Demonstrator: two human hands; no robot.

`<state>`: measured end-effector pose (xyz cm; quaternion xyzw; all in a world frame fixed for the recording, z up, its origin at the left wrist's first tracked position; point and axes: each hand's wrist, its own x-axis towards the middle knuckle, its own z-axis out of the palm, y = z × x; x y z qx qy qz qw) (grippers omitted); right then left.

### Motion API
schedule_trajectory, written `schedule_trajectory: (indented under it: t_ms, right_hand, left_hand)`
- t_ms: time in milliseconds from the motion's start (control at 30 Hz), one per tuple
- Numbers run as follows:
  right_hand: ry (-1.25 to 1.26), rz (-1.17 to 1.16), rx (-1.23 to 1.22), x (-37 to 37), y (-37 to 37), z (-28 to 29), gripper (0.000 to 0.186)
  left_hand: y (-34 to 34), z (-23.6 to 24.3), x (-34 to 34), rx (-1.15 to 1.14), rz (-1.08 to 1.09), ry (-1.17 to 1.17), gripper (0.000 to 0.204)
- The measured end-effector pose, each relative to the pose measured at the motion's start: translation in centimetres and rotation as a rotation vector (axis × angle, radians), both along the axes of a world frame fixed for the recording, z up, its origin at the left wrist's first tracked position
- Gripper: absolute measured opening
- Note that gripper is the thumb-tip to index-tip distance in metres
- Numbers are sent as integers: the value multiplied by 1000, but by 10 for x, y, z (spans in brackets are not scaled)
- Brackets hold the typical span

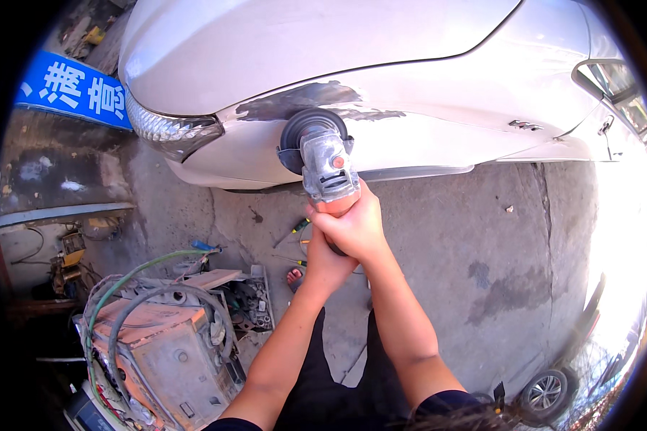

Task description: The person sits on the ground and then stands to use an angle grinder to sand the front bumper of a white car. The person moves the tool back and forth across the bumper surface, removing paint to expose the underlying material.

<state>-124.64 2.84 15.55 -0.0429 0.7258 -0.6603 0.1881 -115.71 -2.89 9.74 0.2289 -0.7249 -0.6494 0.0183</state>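
An angle grinder (328, 162) with a worn grey head and orange body points away from me. My right hand (361, 223) is closed around its body just behind the head. Lower down, my left hand (326, 260) is wrapped around the rear of the grinder, partly covered by the right. The dark round disc (310, 121) lies over the white car's fender (410, 144), at the lower edge of a bare grey patch (302, 99) in the paint. Whether the disc touches the panel or spins, I cannot tell.
The car's headlight (172, 129) is left of the patch. An orange machine (172, 359) with coiled hoses stands at lower left. Screwdrivers (292, 233) lie on the concrete floor (438, 237) near my foot. A blue sign (75, 87) is at upper left, a wheel (544, 392) at lower right.
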Motion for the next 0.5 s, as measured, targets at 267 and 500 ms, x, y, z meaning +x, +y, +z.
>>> schedule_trajectory:
  t_ms: [267,500]
  right_hand:
    - [-28,49,27,-3,3,4,50]
    - [-44,33,34,-4,5,7,51]
  left_hand:
    - [13,10,-5,21,133,110,54]
    - [13,10,-7,24,65,33,55]
